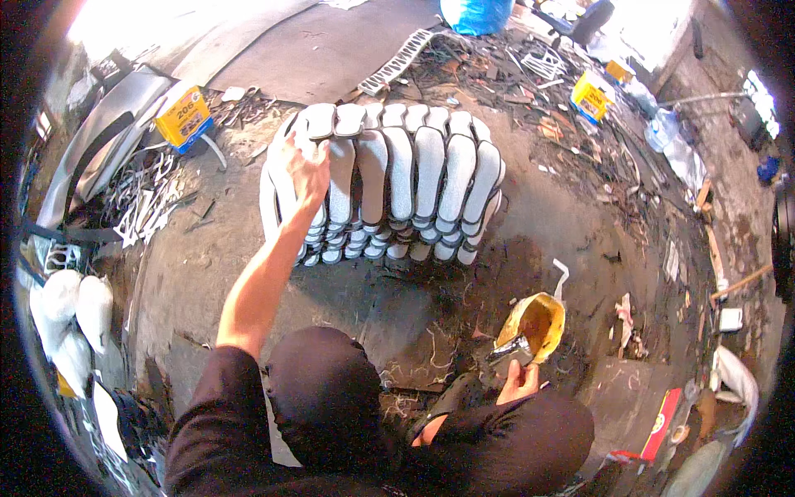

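Note:
Rows of grey-white shoe soles [429,170] with dark edges stand stacked in a curved block on the ground in front of me. My left hand [305,172] reaches onto the left end of the block, thumb and fingers apart, touching the soles there. Low on the right, my right hand [518,383] is closed on a flat silver-coloured tool [508,351]. That tool's far end lies at the mouth of a tilted yellow container [547,318], brown inside. Part of the right hand is hidden behind my knee.
Yellow-and-blue boxes [184,119] stand at the left and far right, amid white strip scraps [153,199]. White bundles [73,311] lie at left. A blue bag [477,15] is at the back; a red flat box [662,424] lies at lower right.

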A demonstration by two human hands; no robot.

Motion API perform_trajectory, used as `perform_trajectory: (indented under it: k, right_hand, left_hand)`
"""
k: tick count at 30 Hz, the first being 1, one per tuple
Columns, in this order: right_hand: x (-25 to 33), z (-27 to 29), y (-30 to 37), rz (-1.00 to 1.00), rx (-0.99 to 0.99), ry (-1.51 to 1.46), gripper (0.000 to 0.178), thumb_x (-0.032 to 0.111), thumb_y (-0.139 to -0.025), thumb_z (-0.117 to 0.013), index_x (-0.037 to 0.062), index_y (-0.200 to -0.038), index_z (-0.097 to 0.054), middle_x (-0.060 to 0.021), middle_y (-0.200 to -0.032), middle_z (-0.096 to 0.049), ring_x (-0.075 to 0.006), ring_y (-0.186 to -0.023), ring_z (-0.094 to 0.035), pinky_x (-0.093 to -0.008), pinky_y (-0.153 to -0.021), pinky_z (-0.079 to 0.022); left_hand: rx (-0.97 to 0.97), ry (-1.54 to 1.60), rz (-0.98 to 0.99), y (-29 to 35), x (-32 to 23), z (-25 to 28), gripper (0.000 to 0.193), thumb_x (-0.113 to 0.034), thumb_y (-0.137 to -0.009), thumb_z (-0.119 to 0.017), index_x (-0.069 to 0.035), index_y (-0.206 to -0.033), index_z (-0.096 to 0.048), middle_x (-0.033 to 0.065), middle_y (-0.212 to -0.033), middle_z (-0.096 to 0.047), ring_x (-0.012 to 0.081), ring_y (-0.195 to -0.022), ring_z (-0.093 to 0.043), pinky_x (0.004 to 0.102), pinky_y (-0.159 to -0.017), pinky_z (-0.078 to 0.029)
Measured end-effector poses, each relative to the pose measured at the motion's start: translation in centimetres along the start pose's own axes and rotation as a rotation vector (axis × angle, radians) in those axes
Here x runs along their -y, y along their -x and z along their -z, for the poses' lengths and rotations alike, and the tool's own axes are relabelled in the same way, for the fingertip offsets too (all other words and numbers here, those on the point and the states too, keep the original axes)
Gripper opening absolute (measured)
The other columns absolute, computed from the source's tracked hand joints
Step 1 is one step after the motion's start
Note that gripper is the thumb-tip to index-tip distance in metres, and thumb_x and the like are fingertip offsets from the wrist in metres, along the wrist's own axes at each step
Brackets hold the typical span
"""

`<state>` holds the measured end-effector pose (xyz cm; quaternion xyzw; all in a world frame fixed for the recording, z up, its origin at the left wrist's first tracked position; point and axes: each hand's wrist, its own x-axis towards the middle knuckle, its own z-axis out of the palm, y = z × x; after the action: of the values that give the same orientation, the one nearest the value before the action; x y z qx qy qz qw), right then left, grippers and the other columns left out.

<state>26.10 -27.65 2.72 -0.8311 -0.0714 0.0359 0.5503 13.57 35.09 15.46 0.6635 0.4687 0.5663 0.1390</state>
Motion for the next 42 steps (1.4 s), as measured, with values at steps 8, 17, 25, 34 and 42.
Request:
perform_trajectory:
  k: [8, 17, 25, 34, 42]
  right_hand:
    - [7.8, 3.3, -2.8, -0.196, -0.215, -0.257, 0.076, 0.05, -0.103, -0.078, -0.0066, -0.151, -0.06, -0.0181, -0.136, -0.074, -0.0256, -0.097, -0.078, -0.0314, -0.081, -0.063]
    - [15.4, 11.4, -4.3, -0.151, -0.294, -0.665, 0.021, 0.035, -0.106, -0.079, 0.0153, -0.109, -0.072, 0.0074, -0.092, -0.062, -0.0029, -0.068, -0.051, -0.0257, -0.063, -0.049]
    - [12.1, 15.2, -3.6, -0.028, -0.423, -0.521, 0.049, 0.036, -0.104, -0.081, 0.0009, -0.136, -0.068, -0.0042, -0.107, -0.069, -0.0114, -0.083, -0.066, -0.0302, -0.065, -0.06]
    - [0.9, 22.4, 1.8, -0.318, -0.554, -0.372, 0.034, 0.026, -0.106, -0.076, 0.0031, -0.129, -0.065, -0.0004, -0.1, -0.063, -0.0089, -0.089, -0.062, -0.0361, -0.078, -0.065]
    - [-4.6, 29.8, 5.7, -0.29, -0.777, 0.23, 0.041, 0.032, -0.103, -0.075, -0.0071, -0.116, -0.074, -0.0176, -0.104, -0.08, -0.0263, -0.094, -0.072, -0.04, -0.088, -0.056]
  left_hand:
    - [0.358, 0.3, 0.328, 19.9, 0.8, 18.4, 0.028, -0.011, -0.104, -0.08, -0.002, -0.128, -0.07, -0.0069, -0.084, -0.052, 0.0049, -0.075, -0.046, 0.0245, -0.07, -0.041]
    - [0.426, 0.182, 0.499, 16.5, 15.5, 24.6, 0.039, -0.022, -0.112, -0.072, -0.007, -0.147, -0.066, 0.0023, -0.102, -0.072, 0.0101, -0.088, -0.061, 0.0255, -0.08, -0.051]
    - [0.301, 0.218, -0.089, 0.0, 12.2, 24.9, 0.032, -0.018, -0.116, -0.061, -0.006, -0.143, -0.074, 0.0044, -0.114, -0.073, 0.0146, -0.097, -0.063, 0.0298, -0.084, -0.052]
    - [0.276, 0.142, -0.287, -9.1, -2.5, 24.1, 0.043, -0.03, -0.119, -0.055, -0.001, -0.146, -0.07, 0.0128, -0.149, -0.069, 0.0246, -0.136, -0.065, 0.0369, -0.112, -0.051]
    - [0.599, 0.334, -0.503, -10.0, -4.9, 19.3, 0.046, -0.026, -0.113, -0.066, -0.001, -0.151, -0.062, 0.0085, -0.141, -0.067, 0.0201, -0.126, -0.062, 0.0351, -0.113, -0.045]
